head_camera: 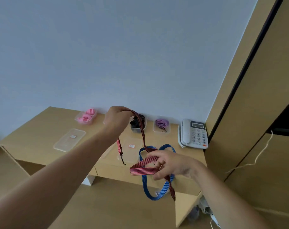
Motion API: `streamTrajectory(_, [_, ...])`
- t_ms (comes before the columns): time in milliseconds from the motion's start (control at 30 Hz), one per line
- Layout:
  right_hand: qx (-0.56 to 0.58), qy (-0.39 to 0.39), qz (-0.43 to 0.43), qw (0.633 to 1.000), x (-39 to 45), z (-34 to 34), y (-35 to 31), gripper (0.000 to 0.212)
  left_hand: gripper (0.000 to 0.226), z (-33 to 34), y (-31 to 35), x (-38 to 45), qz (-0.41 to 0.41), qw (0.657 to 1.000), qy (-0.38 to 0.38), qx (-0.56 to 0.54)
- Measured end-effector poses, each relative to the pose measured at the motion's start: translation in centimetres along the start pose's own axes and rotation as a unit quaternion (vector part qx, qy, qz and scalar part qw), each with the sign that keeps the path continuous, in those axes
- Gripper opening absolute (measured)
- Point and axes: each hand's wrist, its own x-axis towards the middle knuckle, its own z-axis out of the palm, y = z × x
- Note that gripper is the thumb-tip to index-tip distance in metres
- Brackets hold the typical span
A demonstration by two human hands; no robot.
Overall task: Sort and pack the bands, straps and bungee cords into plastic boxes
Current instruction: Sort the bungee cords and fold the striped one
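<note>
Above the wooden desk, the left hand pinches the red striped bungee cord at its raised bend. The right hand, nearer the desk's front edge, curls its fingers round the cord's folded loops, a blue bungee cord draped beneath

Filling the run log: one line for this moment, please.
left hand: holds red bungee cord up | right hand: pinches its folded loop | blue bungee cord: hanging over desk edge
</note>
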Motion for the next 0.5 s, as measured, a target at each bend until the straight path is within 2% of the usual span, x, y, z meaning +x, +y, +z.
streamTrajectory(100, [-0.056, -0.009, -0.012, 0.998, 0.8, 1.4, -1.8, 0.086, 0.016, -1.7, 0.6, -0.7, -0.054, 0.997, -0.021, -0.055])
streamTrajectory(200, [-0.108, -0.01, -0.024, 0.994, 1.5, 3.1, -4.1, 0.081, 0.015, -3.5, 1.7, -1.8, -0.129, 0.981, -0.05, -0.137])
streamTrajectory(333, [-0.111, -0.053, -0.051, 0.991, 2.7, 6.1, -7.6, 0.084, 0.009, -6.6, 3.7, -2.7, -0.158, 0.963, -0.095, -0.196])
streamTrajectory(367, [-0.098, -0.065, -0.068, 0.991, 2.9, 6.8, -8.5, 0.078, 0.008, -7.5, 4.0, -2.8, -0.157, 0.962, -0.099, -0.2])
streamTrajectory(433, [-0.078, -0.091, -0.113, 0.986, 3.4, 8.1, -10.4, 0.051, 0.009, -9.3, 4.4, -2.7, -0.147, 0.962, -0.095, -0.212])
streamTrajectory(500, [-0.025, -0.106, -0.152, 0.982, 3.9, 9.4, -12.0, 0.042, 0.014, -11.1, 4.3, -2.4, -0.132, 0.961, -0.072, -0.232])
